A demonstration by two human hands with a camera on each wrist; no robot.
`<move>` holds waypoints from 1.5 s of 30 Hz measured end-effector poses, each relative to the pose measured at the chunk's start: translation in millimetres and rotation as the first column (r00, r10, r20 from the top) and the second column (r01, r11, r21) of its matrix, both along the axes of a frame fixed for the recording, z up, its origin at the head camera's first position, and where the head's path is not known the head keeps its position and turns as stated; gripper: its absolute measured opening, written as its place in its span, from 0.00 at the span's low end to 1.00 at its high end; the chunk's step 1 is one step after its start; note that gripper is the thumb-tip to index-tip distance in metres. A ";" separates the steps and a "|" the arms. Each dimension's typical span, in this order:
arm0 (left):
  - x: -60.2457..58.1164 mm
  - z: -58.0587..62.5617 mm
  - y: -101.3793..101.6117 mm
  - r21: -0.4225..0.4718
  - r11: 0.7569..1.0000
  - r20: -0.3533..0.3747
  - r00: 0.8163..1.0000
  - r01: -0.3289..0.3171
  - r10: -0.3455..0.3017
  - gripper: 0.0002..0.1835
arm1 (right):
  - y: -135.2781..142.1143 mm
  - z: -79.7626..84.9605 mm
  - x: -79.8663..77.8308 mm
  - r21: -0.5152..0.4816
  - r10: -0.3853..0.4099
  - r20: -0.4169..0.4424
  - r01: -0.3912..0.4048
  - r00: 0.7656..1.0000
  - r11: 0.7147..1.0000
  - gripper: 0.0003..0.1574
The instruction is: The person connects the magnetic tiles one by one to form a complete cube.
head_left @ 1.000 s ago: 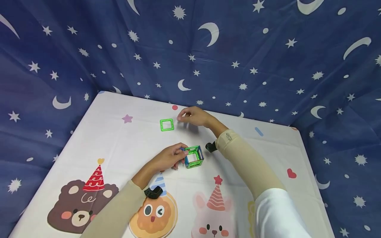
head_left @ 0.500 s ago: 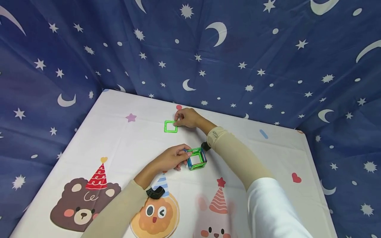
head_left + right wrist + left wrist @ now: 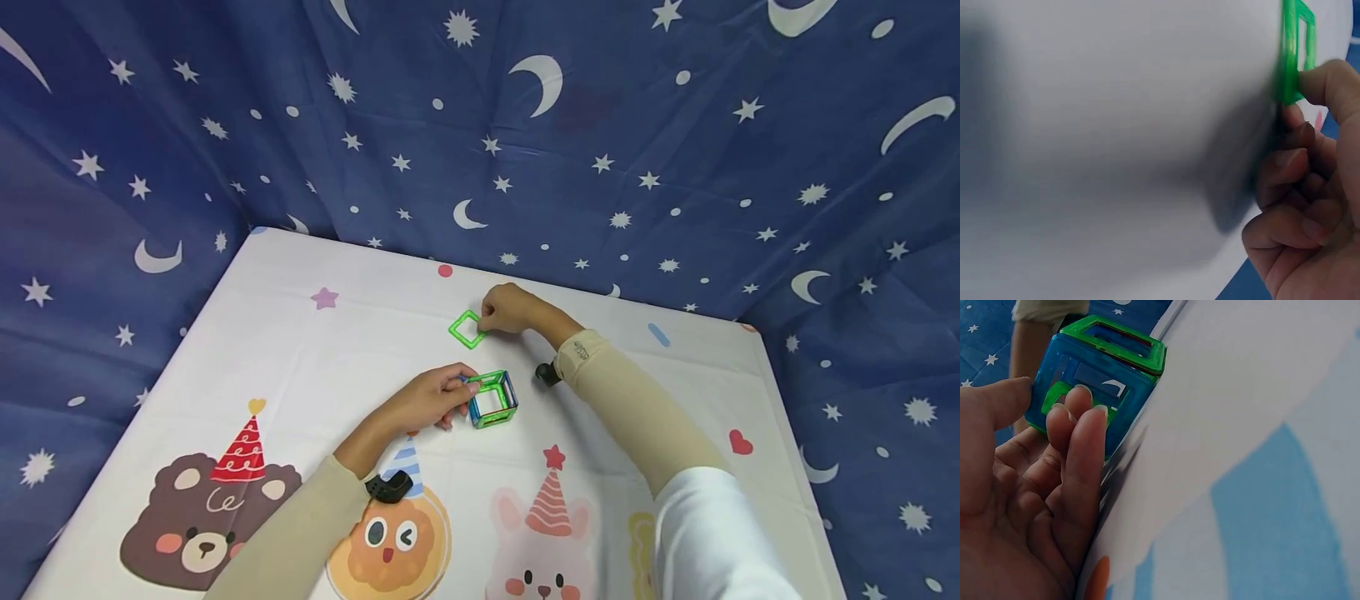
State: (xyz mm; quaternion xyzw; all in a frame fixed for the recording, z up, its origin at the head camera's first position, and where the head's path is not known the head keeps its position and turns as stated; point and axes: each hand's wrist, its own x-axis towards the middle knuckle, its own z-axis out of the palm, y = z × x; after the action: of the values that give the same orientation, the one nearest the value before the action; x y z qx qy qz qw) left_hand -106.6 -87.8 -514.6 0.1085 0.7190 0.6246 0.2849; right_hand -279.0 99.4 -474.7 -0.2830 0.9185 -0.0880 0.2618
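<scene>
My left hand (image 3: 427, 397) holds a small cube (image 3: 493, 417) built of green and blue magnetic tiles, low over the white tablecloth. In the left wrist view the thumb is at one edge of the cube and bent fingers (image 3: 1085, 431) lie against its blue side (image 3: 1124, 384); the green top frame (image 3: 1138, 359) shows above. Farther back, my right hand (image 3: 517, 308) pinches a green square magnetic tile (image 3: 459, 337) by one corner. In the right wrist view, the thumb presses the tile (image 3: 1289, 56) while the other fingers are curled below.
A white tablecloth (image 3: 360, 350) with printed cartoon animals, a star and a heart covers the table. Behind and at both sides hangs a dark blue curtain (image 3: 375, 125) with moons and stars, meeting the table's back edge. Black wrist cameras (image 3: 390, 487) sit on both forearms.
My right hand has reached the green tile, taken hold of it and drawn it right and toward the cube, turning it cornerwise. The left hand and cube stay nearly in place.
</scene>
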 end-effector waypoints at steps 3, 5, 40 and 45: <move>1.2 -0.9 0.0 -0.004 1.000 -0.006 1.000 0.000 -0.001 0.19 | 26.1 1.7 6.7 -0.069 -0.013 0.024 0.014 1.000 0.997 0.15; 2.0 -1.2 -0.5 -0.007 1.000 -0.010 1.000 -0.001 0.001 0.19 | 41.9 6.0 13.5 -0.137 -0.044 0.036 0.048 0.998 0.989 0.16; -1.6 -2.5 -2.9 0.028 0.999 -0.033 0.999 0.044 -0.043 0.15 | 66.1 37.2 151.3 -0.435 -0.403 0.524 0.642 0.751 0.631 0.18; -0.4 -0.6 -2.4 0.028 0.999 -0.025 0.999 0.039 -0.038 0.14 | 62.5 32.6 153.6 -0.438 -0.397 0.501 0.621 0.769 0.650 0.19</move>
State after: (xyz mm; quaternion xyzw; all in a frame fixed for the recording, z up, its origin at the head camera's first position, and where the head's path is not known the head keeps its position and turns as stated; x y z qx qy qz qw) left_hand -107.0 -90.1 -515.2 0.1341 0.7113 0.6277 0.2866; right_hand -125.4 161.9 -442.1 -0.0527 0.8231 -0.4854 0.2899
